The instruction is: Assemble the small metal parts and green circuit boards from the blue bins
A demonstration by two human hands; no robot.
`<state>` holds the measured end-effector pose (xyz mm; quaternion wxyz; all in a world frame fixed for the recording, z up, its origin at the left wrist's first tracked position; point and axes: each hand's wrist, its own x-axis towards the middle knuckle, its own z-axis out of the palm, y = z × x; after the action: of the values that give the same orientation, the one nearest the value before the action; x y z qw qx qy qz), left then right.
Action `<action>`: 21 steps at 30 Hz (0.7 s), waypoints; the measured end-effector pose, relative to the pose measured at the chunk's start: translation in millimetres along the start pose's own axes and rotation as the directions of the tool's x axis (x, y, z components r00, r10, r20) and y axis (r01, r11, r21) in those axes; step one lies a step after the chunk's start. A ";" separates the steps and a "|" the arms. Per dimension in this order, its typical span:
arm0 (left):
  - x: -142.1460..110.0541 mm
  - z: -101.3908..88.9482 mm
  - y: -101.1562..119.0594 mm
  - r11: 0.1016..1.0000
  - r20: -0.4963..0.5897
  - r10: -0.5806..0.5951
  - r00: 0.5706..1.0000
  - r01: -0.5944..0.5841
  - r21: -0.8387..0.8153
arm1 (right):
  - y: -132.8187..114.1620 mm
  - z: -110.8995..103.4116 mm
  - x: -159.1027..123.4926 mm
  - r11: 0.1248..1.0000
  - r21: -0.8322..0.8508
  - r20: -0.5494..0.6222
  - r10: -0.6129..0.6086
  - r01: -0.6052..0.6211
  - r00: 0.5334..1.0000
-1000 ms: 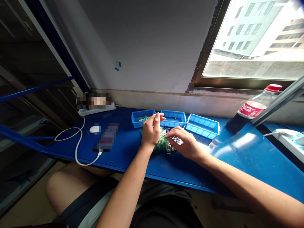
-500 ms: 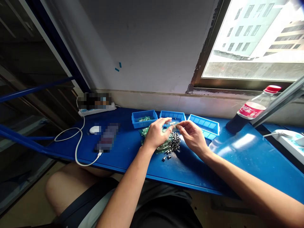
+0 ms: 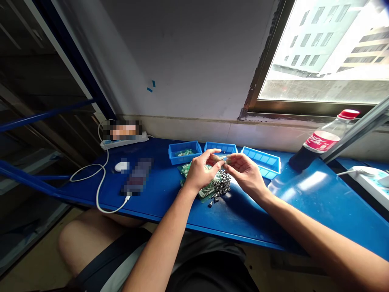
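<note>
My left hand (image 3: 201, 170) and my right hand (image 3: 245, 172) meet above the blue bench (image 3: 304, 202), both pinching a small green circuit board (image 3: 223, 158) between their fingertips. Just below them lies a heap of green circuit boards (image 3: 203, 190) and a cluster of small dark cylindrical parts (image 3: 221, 184), with two loose ones (image 3: 212, 201) in front. Three blue trays stand behind: the left tray (image 3: 184, 151) holds green boards, the middle tray (image 3: 221, 147) is partly hidden by my fingers, and the right tray (image 3: 261, 161) looks empty.
A cola bottle (image 3: 322, 140) leans at the right, near a white power strip (image 3: 369, 178). At the left lie a white mouse-like object (image 3: 121, 166), a white cable (image 3: 97, 178), a blurred phone (image 3: 138, 175) and another power strip (image 3: 123, 140). My knee (image 3: 82, 239) is under the bench edge.
My right hand lifted off the pile and came up to meet my left hand; both now hold one small board above the heap. The dark parts are uncovered.
</note>
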<state>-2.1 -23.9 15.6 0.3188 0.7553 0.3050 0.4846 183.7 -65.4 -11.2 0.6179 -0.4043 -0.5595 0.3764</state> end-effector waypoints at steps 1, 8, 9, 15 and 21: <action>0.0 0.2 0.4 1.000 0.000 0.001 1.000 -0.001 0.005 | 0.3 -0.2 0.1 1.000 0.002 -0.010 0.001 -0.001 1.000; 0.5 1.2 -0.9 0.999 -0.001 -0.004 1.000 0.004 -0.036 | -3.5 3.3 -2.1 1.000 -0.012 -0.007 0.029 -0.029 1.000; 0.5 1.3 -1.1 0.999 0.002 -0.006 1.000 0.006 -0.045 | -4.6 3.4 -2.0 0.999 -0.018 -0.001 0.032 -0.032 1.000; -0.2 -1.7 3.1 0.975 0.026 0.167 0.986 -0.169 0.142 | -8.3 -0.7 0.5 0.997 0.011 -0.044 0.070 -0.070 0.997; 1.2 -2.3 -1.8 0.926 0.113 0.273 0.955 -0.293 0.237 | -3.7 -6.8 1.4 0.992 0.021 -0.069 0.126 -0.125 0.990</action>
<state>-4.1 -21.5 15.6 0.1591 0.8438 0.2389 0.4534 190.6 -66.1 -7.6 0.6156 -0.4463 -0.5079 0.4049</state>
